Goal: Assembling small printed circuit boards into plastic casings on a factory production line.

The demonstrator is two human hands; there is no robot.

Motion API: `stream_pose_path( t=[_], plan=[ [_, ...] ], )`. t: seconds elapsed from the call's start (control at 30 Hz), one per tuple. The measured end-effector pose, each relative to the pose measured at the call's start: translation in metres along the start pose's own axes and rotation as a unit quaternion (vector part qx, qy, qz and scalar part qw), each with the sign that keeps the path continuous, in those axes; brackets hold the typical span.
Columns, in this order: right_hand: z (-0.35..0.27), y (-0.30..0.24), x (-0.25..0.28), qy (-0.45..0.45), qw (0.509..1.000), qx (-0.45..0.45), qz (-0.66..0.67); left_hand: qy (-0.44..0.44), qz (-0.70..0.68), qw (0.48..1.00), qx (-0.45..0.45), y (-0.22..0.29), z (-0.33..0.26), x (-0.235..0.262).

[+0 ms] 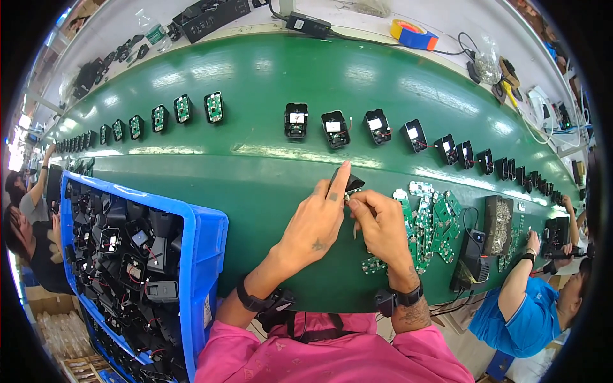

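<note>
Above the green table in front of me, my left hand [315, 222] is closed around a small black plastic housing [353, 181], its index finger stretched along one side. My right hand [382, 223] pinches at the housing's near edge, thumb against fingers. Small pale parts show between the fingertips there; what exactly the right hand grips is too small to tell. A loose pile of green circuit boards [440, 223] lies just right of my right hand. Beyond both hands stand open black housings with white parts and red wires, among them one housing [335, 129] straight ahead.
On the left stands a blue crate [209, 223] full of black housings. Housings with green boards [214, 107] line the far left. A black handheld device [471, 255] and a tray of small metal parts [499, 225] sit at right. A co-worker in blue [530, 313] works farther right.
</note>
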State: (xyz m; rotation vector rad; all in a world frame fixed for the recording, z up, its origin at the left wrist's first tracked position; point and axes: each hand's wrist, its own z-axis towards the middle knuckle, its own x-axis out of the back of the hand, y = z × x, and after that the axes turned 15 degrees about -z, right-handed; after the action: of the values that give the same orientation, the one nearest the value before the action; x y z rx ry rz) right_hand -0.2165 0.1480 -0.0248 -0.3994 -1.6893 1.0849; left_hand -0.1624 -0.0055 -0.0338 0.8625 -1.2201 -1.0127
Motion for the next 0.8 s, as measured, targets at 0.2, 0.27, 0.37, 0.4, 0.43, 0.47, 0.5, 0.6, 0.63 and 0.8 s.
stream_pose_path(
  t=[0.2, 0.27, 0.37, 0.4, 0.43, 0.47, 0.5, 0.6, 0.63, 0.8],
  plan=[
    [0.0, 0.003, -0.002, -0.03, 0.994, -0.046, 0.094, 0.012, 0.026, 1.0, 0.0, 0.001, 0.001, -0.002],
    [0.001, 0.005, -0.001, -0.037, 0.992, -0.049, 0.109, 0.011, 0.023, 0.999, -0.025, -0.002, 0.001, -0.001],
    [0.0, 0.004, -0.004, -0.028, 0.995, -0.03, 0.09, 0.009, -0.024, 1.0, 0.01, 0.001, 0.0, 0.002],
    [0.0, 0.004, -0.006, -0.01, 0.998, -0.009, 0.055, 0.01, -0.024, 1.0, 0.011, 0.001, 0.0, 0.002],
    [0.0, 0.002, -0.005, -0.01, 0.998, -0.01, 0.054, 0.013, -0.034, 0.999, 0.016, 0.003, 0.0, 0.003],
    [-0.001, 0.0, -0.004, -0.005, 0.999, -0.006, 0.051, 0.016, -0.044, 0.999, 0.022, 0.003, 0.0, 0.003],
    [-0.001, -0.001, -0.004, 0.0, 0.999, -0.003, 0.048, 0.016, -0.044, 0.999, 0.023, 0.003, 0.0, 0.004],
    [-0.002, -0.002, -0.006, 0.025, 0.999, 0.029, 0.0, 0.013, -0.035, 0.999, 0.025, 0.003, -0.002, 0.003],
    [-0.002, -0.004, -0.005, 0.024, 0.999, 0.028, 0.001, 0.013, -0.033, 0.999, 0.022, 0.003, -0.002, 0.004],
    [-0.002, -0.002, -0.008, 0.07, 0.993, 0.076, -0.049, 0.01, -0.032, 0.999, -0.002, 0.003, -0.001, 0.008]
  ],
)
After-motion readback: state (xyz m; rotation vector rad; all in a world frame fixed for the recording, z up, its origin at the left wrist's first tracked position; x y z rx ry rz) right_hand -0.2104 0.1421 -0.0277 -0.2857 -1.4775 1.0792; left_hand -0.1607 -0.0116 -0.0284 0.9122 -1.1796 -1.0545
